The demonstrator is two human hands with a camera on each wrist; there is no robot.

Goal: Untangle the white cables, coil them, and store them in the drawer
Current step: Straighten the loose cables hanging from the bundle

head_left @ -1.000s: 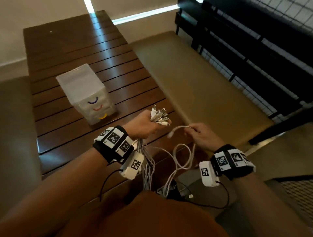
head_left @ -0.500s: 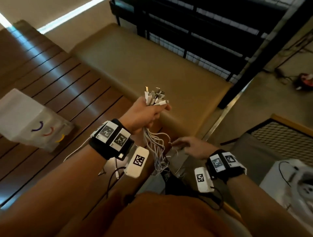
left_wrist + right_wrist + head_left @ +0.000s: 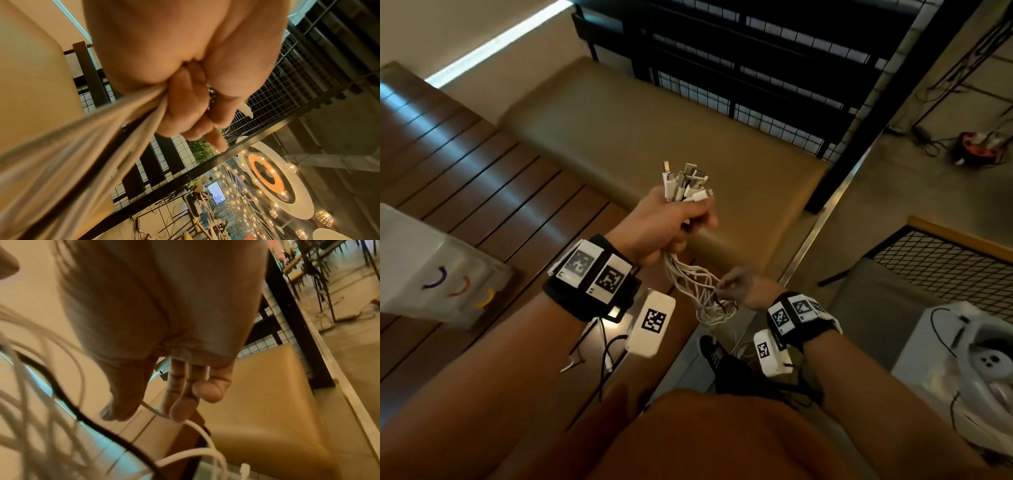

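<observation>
My left hand (image 3: 671,222) grips a bundle of white cables (image 3: 698,287) in a fist, raised over the edge of the table. Their plugs (image 3: 685,181) stick up out of the fist and the cords hang below in a tangle. In the left wrist view the blurred cords (image 3: 82,146) run out of the curled fingers (image 3: 185,104). My right hand (image 3: 739,287) is lower, reaching into the hanging tangle. The right wrist view shows its fingers (image 3: 179,399) extended, thumb apart, with a thin strand (image 3: 153,411) across the gap. The white drawer unit (image 3: 431,274) stands at the left, drawers shut.
The drawer unit stands on a dark slatted wooden table (image 3: 500,192). A tan padded bench (image 3: 671,130) runs beyond it, with a black mesh railing (image 3: 756,85) behind. A white box (image 3: 962,359) with black wires sits on the right. My shoe (image 3: 714,349) is below the cables.
The head view has swung right, so the drawer unit slid to the left edge. My left hand lifted the bundle. My right hand let go of a cable end and dropped into the hanging tangle.
</observation>
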